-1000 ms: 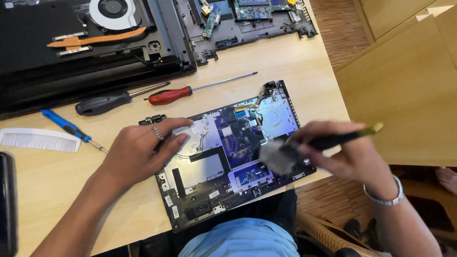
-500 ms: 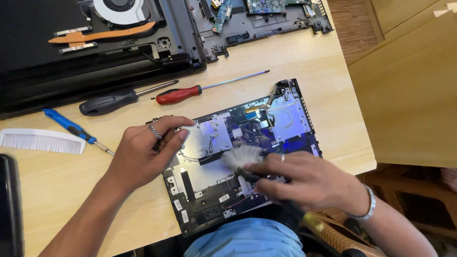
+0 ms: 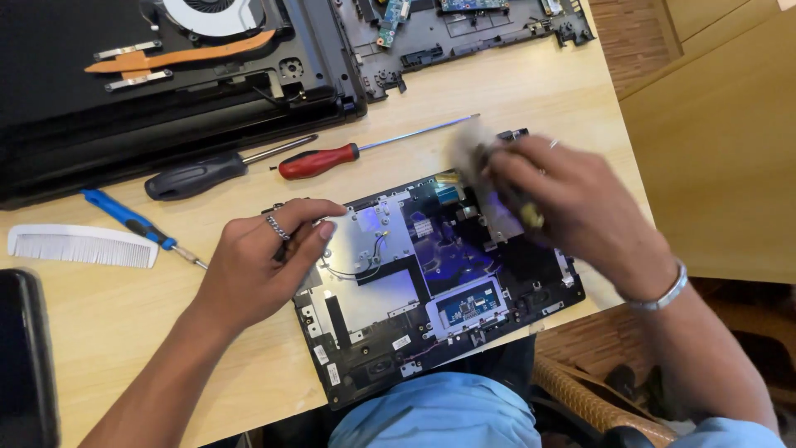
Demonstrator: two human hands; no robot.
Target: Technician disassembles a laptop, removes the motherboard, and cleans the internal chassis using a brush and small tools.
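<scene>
A dark laptop inner panel (image 3: 398,299) with a metal plate and small circuit boards lies tilted at the table's near edge. My left hand (image 3: 261,265), a ring on one finger, presses down on the panel's left edge. My right hand (image 3: 564,199), a bracelet on the wrist, grips a brush. The brush's pale, blurred bristles (image 3: 468,149) are over the panel's far right corner. Most of the brush handle is hidden in my fist.
A red-handled screwdriver (image 3: 319,161), a black-handled screwdriver (image 3: 195,176) and a blue-handled one (image 3: 128,217) lie beyond the panel. A white comb (image 3: 79,246) sits at left, a black device (image 3: 25,357) at the left edge. An opened laptop base with fan (image 3: 166,75) fills the far side.
My right hand has swept the brush from the panel's near middle up to its far right corner. My left hand has stayed on the panel's left edge.
</scene>
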